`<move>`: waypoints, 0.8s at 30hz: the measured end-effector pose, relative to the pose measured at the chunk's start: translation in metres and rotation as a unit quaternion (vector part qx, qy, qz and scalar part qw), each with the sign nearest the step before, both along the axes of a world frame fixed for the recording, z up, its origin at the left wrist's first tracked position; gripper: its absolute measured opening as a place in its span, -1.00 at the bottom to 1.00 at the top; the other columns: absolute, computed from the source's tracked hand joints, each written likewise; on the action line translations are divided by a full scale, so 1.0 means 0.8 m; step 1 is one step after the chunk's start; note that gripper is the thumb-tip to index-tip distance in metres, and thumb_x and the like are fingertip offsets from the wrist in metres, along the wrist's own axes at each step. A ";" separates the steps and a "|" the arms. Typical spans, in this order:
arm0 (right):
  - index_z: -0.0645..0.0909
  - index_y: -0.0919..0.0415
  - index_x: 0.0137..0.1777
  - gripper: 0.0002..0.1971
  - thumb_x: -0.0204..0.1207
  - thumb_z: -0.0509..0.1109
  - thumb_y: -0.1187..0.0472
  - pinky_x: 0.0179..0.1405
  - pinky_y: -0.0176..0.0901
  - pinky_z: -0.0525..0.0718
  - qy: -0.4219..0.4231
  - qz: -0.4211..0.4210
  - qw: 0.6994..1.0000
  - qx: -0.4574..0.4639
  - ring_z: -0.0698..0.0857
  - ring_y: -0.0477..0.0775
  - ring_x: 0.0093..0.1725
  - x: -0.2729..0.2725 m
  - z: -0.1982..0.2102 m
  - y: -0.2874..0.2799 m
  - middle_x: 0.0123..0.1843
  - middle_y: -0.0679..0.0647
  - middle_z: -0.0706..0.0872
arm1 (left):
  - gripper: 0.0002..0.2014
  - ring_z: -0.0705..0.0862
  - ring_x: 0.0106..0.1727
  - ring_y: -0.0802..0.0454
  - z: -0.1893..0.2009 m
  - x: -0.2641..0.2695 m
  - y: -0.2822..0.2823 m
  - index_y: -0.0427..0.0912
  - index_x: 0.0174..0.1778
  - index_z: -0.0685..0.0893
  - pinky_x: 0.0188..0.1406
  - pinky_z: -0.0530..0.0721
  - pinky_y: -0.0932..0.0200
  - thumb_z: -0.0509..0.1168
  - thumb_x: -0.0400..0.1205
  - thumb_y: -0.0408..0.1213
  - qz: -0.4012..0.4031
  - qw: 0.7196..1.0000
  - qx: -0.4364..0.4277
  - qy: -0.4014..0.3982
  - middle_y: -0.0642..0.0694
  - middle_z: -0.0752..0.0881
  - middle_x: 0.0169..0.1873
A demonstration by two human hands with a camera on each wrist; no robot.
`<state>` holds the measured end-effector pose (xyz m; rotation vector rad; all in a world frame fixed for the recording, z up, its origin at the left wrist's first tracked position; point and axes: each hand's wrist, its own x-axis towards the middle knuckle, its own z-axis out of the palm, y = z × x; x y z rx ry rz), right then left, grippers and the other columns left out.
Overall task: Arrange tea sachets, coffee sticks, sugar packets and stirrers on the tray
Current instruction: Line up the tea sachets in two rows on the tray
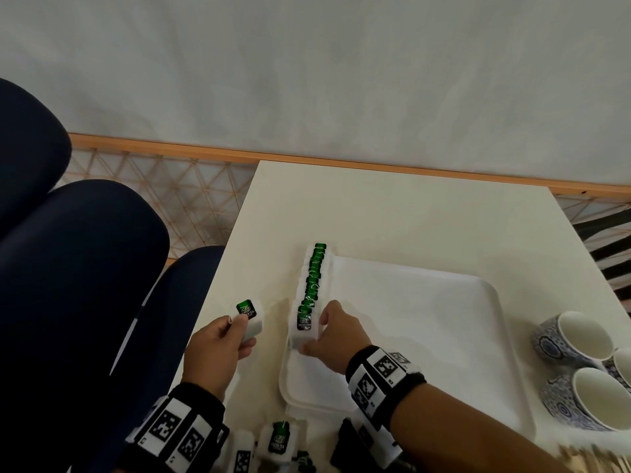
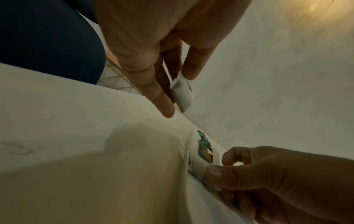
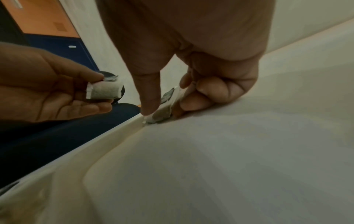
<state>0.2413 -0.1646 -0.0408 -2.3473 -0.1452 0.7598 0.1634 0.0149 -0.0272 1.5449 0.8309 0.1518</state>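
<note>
Tea row: I see a line of green-tagged tea sachets standing overlapped along the tray's left rim, running from mid-frame down toward my hands in the head view.
Right hand: my right hand pinches the nearest sachet of that row between thumb and fingers, at the row's lower end, inside the rim.
Left hand: my left hand grips one loose tea sachet by finger and thumb, held above the tabletop just left of the tray and near the row's end.
Done so far: I judge only the tea row is under way; the rest of the tray is bare.
Left to do: spare sachets lie at the bottom edge of the frame; coffee sticks, sugar packets and stirrers I cannot identify for sure, though some dark items sit at the bottom edge.
Edges: the tray rim is raised and the row leans on it; the tabletop edge lies close to my left hand, with dark blue seats beyond.
Open room: the tray's middle and right are free; patterned cups crowd the right edge of the frame.
</note>
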 end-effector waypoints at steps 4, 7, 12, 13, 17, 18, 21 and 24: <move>0.29 0.11 0.09 -0.47 0.36 0.58 -0.01 -0.32 -0.20 0.52 -0.039 0.032 0.998 -0.042 0.58 0.07 -0.18 -0.003 0.004 0.006 -0.11 0.01 0.59 | -0.76 0.80 -0.14 -0.19 -0.001 0.001 -0.006 -0.25 -0.25 0.76 0.01 0.77 -0.09 0.31 0.66 -0.23 -0.017 1.000 -0.005 0.006 -0.24 0.78 -0.22; 0.30 0.12 0.09 -0.49 0.41 0.51 -0.11 -0.25 -0.13 0.53 -0.055 0.043 0.996 -0.057 0.60 0.10 -0.13 -0.005 0.006 0.010 -0.07 0.02 0.58 | -0.75 0.80 -0.20 -0.14 -0.001 0.000 -0.010 -0.30 -0.27 0.75 -0.03 0.77 -0.06 0.33 0.65 -0.24 -0.033 0.999 -0.011 0.014 -0.24 0.77 -0.25; 0.31 0.10 -0.01 -0.59 0.46 0.43 -0.13 -0.25 -0.13 0.55 -0.075 0.045 0.995 -0.052 0.57 0.06 -0.17 -0.004 0.006 0.013 -0.12 -0.01 0.57 | -0.69 0.80 -0.22 -0.11 0.004 -0.004 -0.014 -0.23 -0.40 0.66 -0.24 0.72 0.04 0.33 0.65 -0.20 -0.080 0.996 0.023 0.030 -0.17 0.74 -0.36; 0.33 0.08 -0.05 -0.61 0.48 0.40 -0.16 -0.30 -0.17 0.50 -0.083 0.036 0.996 -0.026 0.55 0.03 -0.21 -0.004 0.007 0.013 -0.18 -0.03 0.56 | -0.69 0.79 -0.21 -0.11 0.005 -0.004 -0.014 -0.24 -0.40 0.65 -0.24 0.71 0.05 0.32 0.65 -0.19 -0.088 0.995 0.034 0.033 -0.20 0.75 -0.34; 0.51 0.01 -0.11 -0.62 0.56 0.23 -0.31 -0.21 -0.27 0.50 -0.088 0.055 0.990 0.098 0.59 -0.09 -0.21 -0.009 0.015 0.012 -0.21 -0.08 0.65 | -0.69 0.75 -0.21 -0.08 0.007 -0.006 -0.015 -0.35 -0.26 0.67 -0.23 0.68 0.09 0.31 0.65 -0.15 -0.138 0.988 0.056 0.037 -0.31 0.75 -0.27; 0.56 0.01 -0.09 -0.65 0.54 0.29 -0.29 -0.18 -0.31 0.51 -0.071 0.065 0.987 0.132 0.61 -0.12 -0.19 -0.012 0.017 0.012 -0.19 -0.10 0.67 | -0.71 0.74 -0.24 -0.05 0.008 -0.005 -0.017 -0.30 -0.28 0.68 -0.25 0.65 0.11 0.31 0.65 -0.16 -0.155 0.986 0.055 0.038 -0.29 0.74 -0.29; 0.62 0.18 -0.19 -0.74 0.51 0.47 -0.02 -0.29 -0.34 0.45 -0.049 0.091 0.982 0.158 0.50 -0.16 -0.33 -0.016 0.015 0.006 -0.33 -0.09 0.58 | -0.71 0.70 -0.36 0.06 0.008 -0.006 -0.024 -0.13 -0.42 0.68 -0.34 0.60 0.18 0.34 0.64 -0.21 -0.195 0.978 0.066 0.042 -0.11 0.70 -0.45; 0.56 0.14 -0.35 -0.74 0.53 0.45 0.09 -0.37 -0.35 0.40 -0.052 0.093 0.990 0.095 0.44 -0.13 -0.40 -0.012 0.009 -0.004 -0.41 -0.08 0.51 | -0.75 0.71 -0.40 0.10 0.003 -0.008 -0.026 -0.15 -0.37 0.71 -0.31 0.58 0.20 0.36 0.62 -0.19 -0.197 0.974 0.098 0.055 -0.08 0.75 -0.45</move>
